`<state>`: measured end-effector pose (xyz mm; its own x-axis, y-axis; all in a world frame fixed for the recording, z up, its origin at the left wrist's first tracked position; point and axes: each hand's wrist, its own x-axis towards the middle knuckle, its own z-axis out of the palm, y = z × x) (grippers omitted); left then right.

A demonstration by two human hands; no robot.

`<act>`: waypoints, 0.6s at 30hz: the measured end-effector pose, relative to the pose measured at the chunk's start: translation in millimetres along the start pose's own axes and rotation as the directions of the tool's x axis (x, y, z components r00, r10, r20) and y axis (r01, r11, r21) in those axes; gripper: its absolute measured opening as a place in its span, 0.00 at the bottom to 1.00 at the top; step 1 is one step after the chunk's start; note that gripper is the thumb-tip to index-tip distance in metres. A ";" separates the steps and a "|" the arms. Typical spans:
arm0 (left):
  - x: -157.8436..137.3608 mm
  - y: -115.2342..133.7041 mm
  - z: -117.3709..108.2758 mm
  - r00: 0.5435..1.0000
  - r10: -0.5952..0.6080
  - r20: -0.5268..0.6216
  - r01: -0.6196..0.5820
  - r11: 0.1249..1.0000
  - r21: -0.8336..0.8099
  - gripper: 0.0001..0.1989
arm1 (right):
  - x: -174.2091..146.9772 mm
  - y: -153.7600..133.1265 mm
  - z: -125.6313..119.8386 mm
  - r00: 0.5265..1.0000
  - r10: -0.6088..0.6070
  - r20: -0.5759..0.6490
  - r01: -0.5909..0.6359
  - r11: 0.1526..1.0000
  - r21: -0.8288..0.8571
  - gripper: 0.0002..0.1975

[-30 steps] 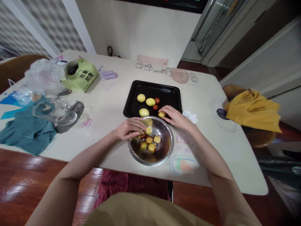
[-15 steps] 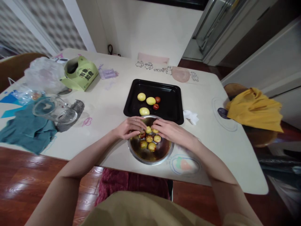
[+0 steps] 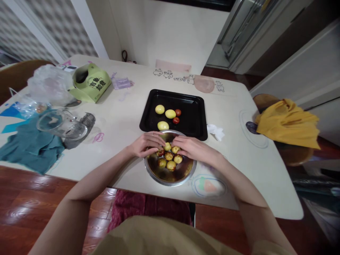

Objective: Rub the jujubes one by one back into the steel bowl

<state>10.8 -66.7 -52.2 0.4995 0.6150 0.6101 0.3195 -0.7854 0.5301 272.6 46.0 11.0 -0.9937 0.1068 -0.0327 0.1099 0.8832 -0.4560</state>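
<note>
A shiny metal bowl [image 3: 170, 182] stands at the table's front edge, holding several small round fruits, yellow mottled with brown and red. Over its left rim reaches my left hand [image 3: 148, 143], fingers curled around a dark red fruit [image 3: 160, 153]. My right hand [image 3: 192, 147] comes in from the right, its fingertips closed against a yellow fruit [image 3: 175, 149]. Between the hands sits a browner mottled fruit [image 3: 168, 156]. Behind the bowl, a black tray [image 3: 190, 106] bears three smooth yellow fruits [image 3: 170, 113] and two small red ones [image 3: 176, 120].
Left on the white table are a glass pitcher [image 3: 61, 124], a teal cloth [image 3: 32, 147], a green tissue box [image 3: 91, 83] and a clear plastic bag [image 3: 50, 83]. A crumpled white tissue [image 3: 215, 132] lies right of the tray. Yellow cloth [image 3: 288, 124] drapes a chair at right.
My right hand has shifted slightly, showing more of the yellow fruit at its fingertips. Fruits near it have moved a little in the bowl. The left hand looks the same.
</note>
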 end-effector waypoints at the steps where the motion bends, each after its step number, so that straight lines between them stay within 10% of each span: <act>1: -0.3 -0.4 0.2 1.000 0.002 -0.003 -0.002 1.000 -0.001 0.17 | -0.4 2.8 -2.8 0.999 -0.015 -0.032 0.015 1.000 0.024 0.07; 9: -1.0 -1.5 1.0 1.000 0.018 -0.016 -0.018 1.000 0.008 0.16 | 3.6 43.8 -9.7 0.901 0.051 -0.432 -0.053 0.999 0.007 0.14; 18: 0.3 -1.5 1.9 0.999 0.031 -0.028 -0.031 0.999 0.010 0.15 | 18.0 96.1 20.4 0.915 0.101 -0.391 -0.113 0.994 -0.009 0.27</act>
<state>12.0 -65.5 -54.0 0.4865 0.5920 0.6425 0.3120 -0.8046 0.5052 264.9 123.4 -51.5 -0.8903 0.3653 0.2719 0.2221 0.8696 -0.4410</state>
